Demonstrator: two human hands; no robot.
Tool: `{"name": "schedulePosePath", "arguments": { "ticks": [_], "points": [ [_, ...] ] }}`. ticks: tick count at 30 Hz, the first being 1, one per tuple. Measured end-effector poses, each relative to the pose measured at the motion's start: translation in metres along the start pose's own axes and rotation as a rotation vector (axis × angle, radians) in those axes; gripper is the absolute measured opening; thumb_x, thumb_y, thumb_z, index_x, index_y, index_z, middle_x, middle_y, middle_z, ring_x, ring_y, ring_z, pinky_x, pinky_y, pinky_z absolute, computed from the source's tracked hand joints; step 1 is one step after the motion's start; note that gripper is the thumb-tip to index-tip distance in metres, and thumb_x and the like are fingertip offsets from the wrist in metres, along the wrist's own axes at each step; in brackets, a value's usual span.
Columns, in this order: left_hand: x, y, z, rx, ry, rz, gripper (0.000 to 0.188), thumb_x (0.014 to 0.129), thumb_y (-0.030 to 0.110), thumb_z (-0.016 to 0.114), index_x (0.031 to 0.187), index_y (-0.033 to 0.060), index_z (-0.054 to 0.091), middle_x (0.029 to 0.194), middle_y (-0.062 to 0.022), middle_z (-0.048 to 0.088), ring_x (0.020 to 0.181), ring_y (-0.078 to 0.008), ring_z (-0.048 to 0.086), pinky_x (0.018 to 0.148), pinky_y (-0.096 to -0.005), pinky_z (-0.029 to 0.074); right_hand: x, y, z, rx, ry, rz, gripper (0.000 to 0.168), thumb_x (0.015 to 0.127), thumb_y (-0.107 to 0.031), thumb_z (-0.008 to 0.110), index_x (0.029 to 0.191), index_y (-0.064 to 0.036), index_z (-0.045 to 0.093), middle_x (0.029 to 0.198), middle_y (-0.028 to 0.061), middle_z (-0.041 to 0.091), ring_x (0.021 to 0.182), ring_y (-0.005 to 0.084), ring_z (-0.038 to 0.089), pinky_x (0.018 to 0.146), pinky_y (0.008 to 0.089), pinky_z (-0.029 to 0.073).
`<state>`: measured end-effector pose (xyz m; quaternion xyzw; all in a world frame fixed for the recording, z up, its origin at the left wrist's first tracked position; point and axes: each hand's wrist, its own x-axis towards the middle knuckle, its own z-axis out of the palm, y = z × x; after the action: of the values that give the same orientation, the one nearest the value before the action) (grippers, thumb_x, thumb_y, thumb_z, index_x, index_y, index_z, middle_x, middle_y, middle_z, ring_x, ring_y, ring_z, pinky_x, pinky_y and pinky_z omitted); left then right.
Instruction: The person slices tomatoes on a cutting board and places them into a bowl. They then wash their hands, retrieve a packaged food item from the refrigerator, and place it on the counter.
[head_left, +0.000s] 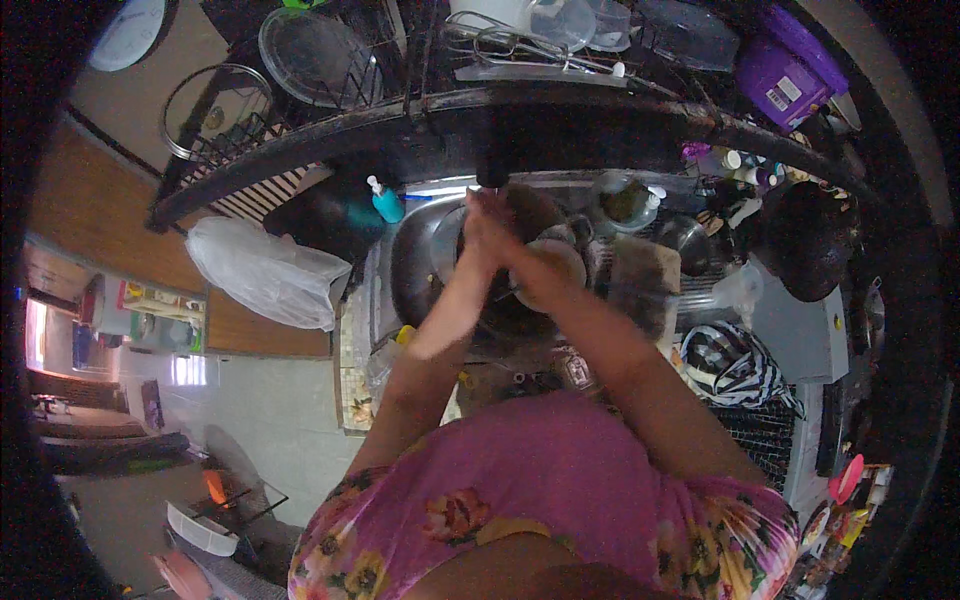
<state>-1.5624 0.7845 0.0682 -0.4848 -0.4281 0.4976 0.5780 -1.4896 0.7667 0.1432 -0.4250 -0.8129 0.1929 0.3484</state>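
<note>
My left hand (481, 229) and my right hand (504, 238) meet over a metal sink (409, 270), palms against each other and fingers pointing away from me. Both are close to the dark end of a faucet (493, 176) at the back rim. No object shows between them, though the inner sides of the palms are hidden and blurred. Under my right wrist lies a round, light-coloured bowl (566, 262) in the sink. Other dishes around it are dark and partly covered by my arms.
A teal pump bottle (387, 204) stands at the sink's back left, beside a white plastic bag (262, 266). To the right are a clear tub (626, 206), a metal pot (684, 244) and a striped cloth (731, 364). A dark shelf edge (585, 112) crosses above the sink.
</note>
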Motion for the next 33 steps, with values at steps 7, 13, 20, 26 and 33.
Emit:
{"name": "schedulePosePath", "arguments": {
  "ticks": [7,13,20,26,33],
  "points": [
    [0.005,-0.032,0.006,1.905,0.261,0.12,0.051,0.093,0.053,0.03,0.118,0.0132,0.049,0.11,-0.0058,0.058,0.092,-0.0255,0.055,0.081,-0.0506,0.042,-0.009,-0.02,0.0,0.056,0.022,-0.05,0.039,0.091,-0.032,0.047,0.114,-0.001,0.052,0.109,0.0192,0.053,0.101,0.0317,0.045,0.089,0.043,0.029],
    [0.005,-0.038,-0.033,1.991,0.117,0.238,0.055,0.091,0.059,0.029,0.115,0.0146,0.052,0.115,-0.0053,0.056,0.099,-0.0249,0.049,0.087,-0.05,0.038,0.024,0.033,-0.02,0.042,0.003,0.352,0.037,0.092,-0.032,0.048,0.11,-0.001,0.055,0.103,0.0169,0.056,0.094,0.0277,0.048,0.083,0.0399,0.033],
    [0.005,-0.059,-0.01,1.862,0.387,0.594,0.055,0.089,0.058,0.039,0.113,0.011,0.055,0.113,-0.003,0.055,0.094,-0.0235,0.053,0.087,-0.0427,0.042,-0.013,0.01,-0.015,0.081,0.027,0.12,0.035,0.092,-0.032,0.049,0.105,-0.001,0.059,0.095,0.0141,0.059,0.086,0.0229,0.051,0.075,0.0363,0.037],
    [0.006,-0.048,-0.037,2.231,0.103,0.331,0.043,0.088,0.033,0.051,0.123,0.0085,0.05,0.115,-0.0076,0.055,0.101,-0.0228,0.055,0.084,-0.0374,0.046,-0.001,0.02,-0.032,0.286,0.065,0.415,0.034,0.093,-0.032,0.05,0.101,-0.001,0.062,0.089,0.0118,0.062,0.078,0.0188,0.054,0.069,0.0332,0.04],
    [0.011,-0.029,-0.014,2.92,-0.015,0.61,0.035,0.088,0.023,0.049,0.118,0.0049,0.051,0.104,-0.0082,0.058,0.093,-0.0208,0.057,0.077,-0.0338,0.047,-0.089,-0.007,-0.064,0.778,0.179,0.386,0.034,0.092,-0.034,0.054,0.094,-0.001,0.066,0.08,0.0079,0.065,0.065,0.0122,0.056,0.059,0.0275,0.043]
  ]
}}
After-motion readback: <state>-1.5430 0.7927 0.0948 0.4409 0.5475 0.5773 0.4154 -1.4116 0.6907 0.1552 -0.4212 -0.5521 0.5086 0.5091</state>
